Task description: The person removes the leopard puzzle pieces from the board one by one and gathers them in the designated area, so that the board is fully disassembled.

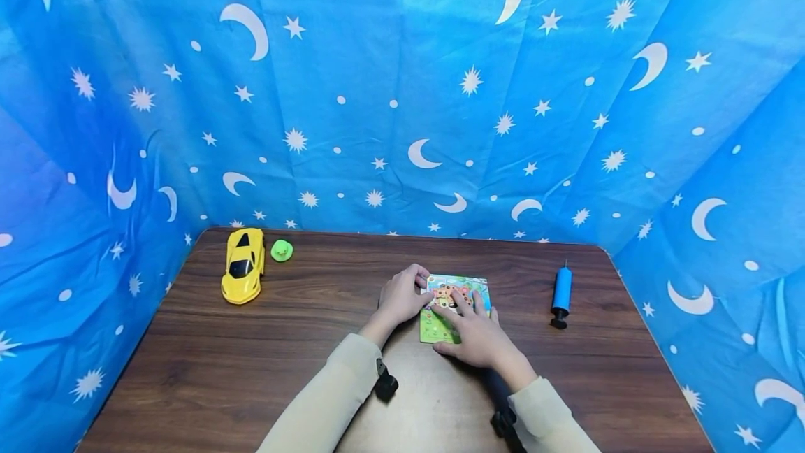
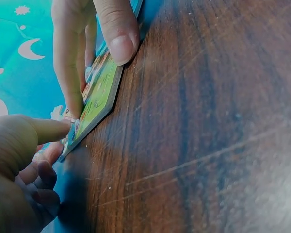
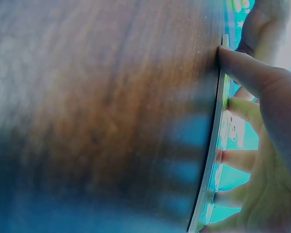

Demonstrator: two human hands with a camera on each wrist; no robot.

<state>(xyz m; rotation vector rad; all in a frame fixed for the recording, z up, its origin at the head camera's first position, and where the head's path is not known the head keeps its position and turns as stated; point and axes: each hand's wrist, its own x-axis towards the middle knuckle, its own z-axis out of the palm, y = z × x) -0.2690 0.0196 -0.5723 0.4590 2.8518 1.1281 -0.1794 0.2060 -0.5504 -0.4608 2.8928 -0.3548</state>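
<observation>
A thin, brightly printed puzzle board (image 1: 438,331) lies on the table, green at its near side and blue at its far side, with an orange picture in the middle. My left hand (image 1: 402,297) pinches its left edge, thumb over the top and fingers by the side. Across its right half spreads my right hand (image 1: 478,334), fingertips touching the printed face and thumb at the near edge. The left wrist view shows the board's grey edge (image 2: 113,94) flat against the wood. Part of the picture is hidden under my fingers.
A yellow toy car (image 1: 242,268) and a small green rubber duck (image 1: 282,251) stand at the back left of the wooden table (image 1: 302,341). To the right lies a blue hand pump (image 1: 562,292) with a black handle. Blue cloth (image 1: 352,54) with moons and stars surrounds the table.
</observation>
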